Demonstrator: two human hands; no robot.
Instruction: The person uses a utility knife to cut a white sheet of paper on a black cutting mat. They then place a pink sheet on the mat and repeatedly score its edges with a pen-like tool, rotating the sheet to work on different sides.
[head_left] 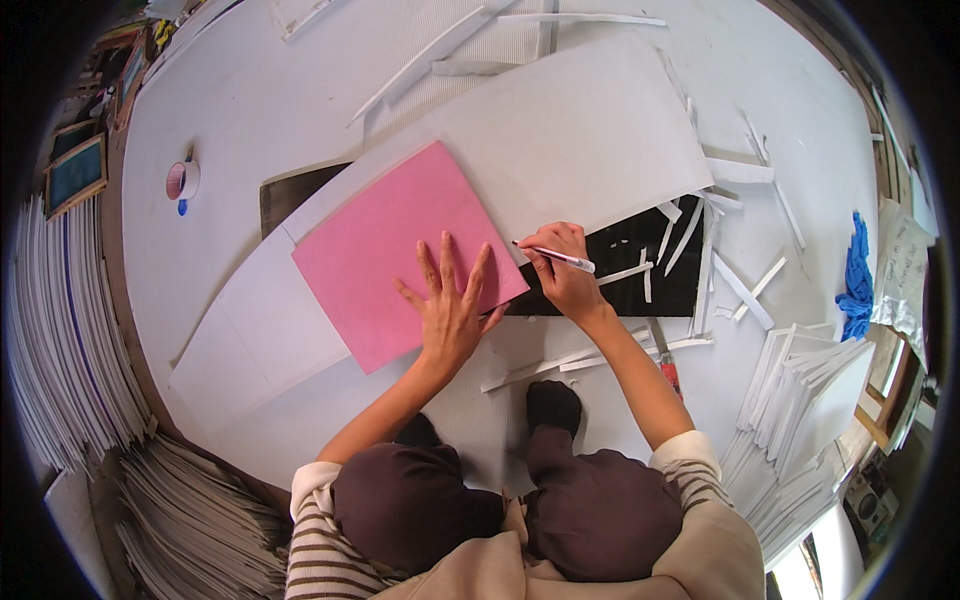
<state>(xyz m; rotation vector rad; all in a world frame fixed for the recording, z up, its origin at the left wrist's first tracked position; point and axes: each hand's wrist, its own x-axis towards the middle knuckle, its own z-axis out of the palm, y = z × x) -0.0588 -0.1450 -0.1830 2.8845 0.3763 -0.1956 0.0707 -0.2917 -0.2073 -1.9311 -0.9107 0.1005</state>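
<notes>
A flat pink board [385, 255] lies at a slant on a long white sheet [560, 130]. My left hand [447, 300] rests on the pink board near its lower right side, fingers spread and pressing flat. In my right hand [567, 275] is a slim white pen [565, 258], gripped with its tip pointing left, close by the board's right edge. Beneath the white sheet, a black mat [660, 265] shows at the right, and another dark part of it appears at the upper left.
White offcut strips [742, 290] are scattered at the right. A red-handled cutter [668, 370] lies beside my right forearm. A roll of tape [183, 180] stands far left, a blue cloth [856, 280] far right. Stacked white sheets [800, 400] fill the lower right; more stacks [75, 330] line the left.
</notes>
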